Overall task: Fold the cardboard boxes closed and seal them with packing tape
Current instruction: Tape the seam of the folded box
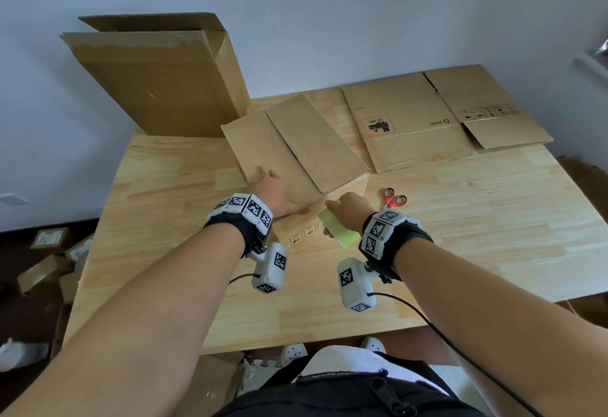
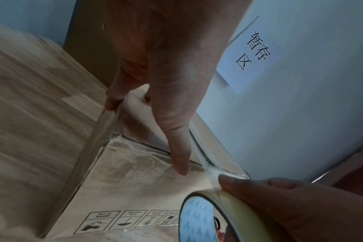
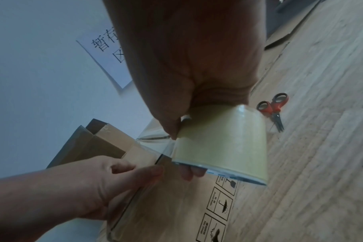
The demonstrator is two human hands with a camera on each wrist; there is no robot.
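Note:
A brown cardboard box (image 1: 296,140) stands mid-table with its top flaps folded down. My left hand (image 1: 276,189) lies on the box's near top corner, and its thumb (image 2: 180,167) presses clear tape onto the front face above the printed handling symbols (image 2: 122,221). My right hand (image 1: 352,209) grips a roll of clear packing tape (image 1: 340,230) against that front face. A short strip of tape (image 2: 203,162) runs from the roll (image 3: 222,147) to the box's top edge. The seam between the flaps is partly hidden by my left hand.
Red-handled scissors (image 1: 394,201) lie on the wooden table (image 1: 460,219) just right of my right hand. Flattened boxes (image 1: 411,127) lie at the back right. A tall folded carton (image 1: 158,80) leans against the wall at back left. Small boxes (image 1: 49,262) litter the floor at left.

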